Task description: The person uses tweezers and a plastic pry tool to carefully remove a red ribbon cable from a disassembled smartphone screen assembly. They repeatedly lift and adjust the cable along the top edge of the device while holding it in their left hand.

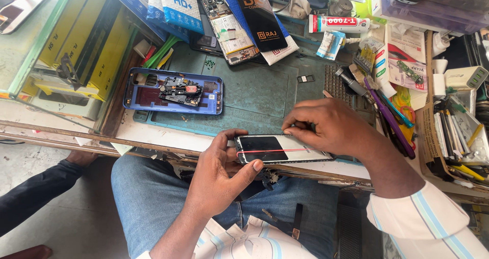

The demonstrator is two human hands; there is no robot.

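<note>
A phone screen assembly (279, 149) with a black glass front and a red rubber band stretched along it lies over the near edge of the workbench. My left hand (221, 170) grips its left end, thumb on the glass. My right hand (331, 126) pinches the top edge near the middle. Further back on the green mat (254, 93) rests a blue phone back frame (173, 92) with a loose circuit board lying inside it.
An opened phone and black screen packaging (239, 22) lean at the back. A glue tube (338, 23) lies beside them. Brushes, tweezers and pens crowd the right side (392, 116). Yellow boxes (86, 45) stack on the left. Another person's dark sleeve (35, 198) is at lower left.
</note>
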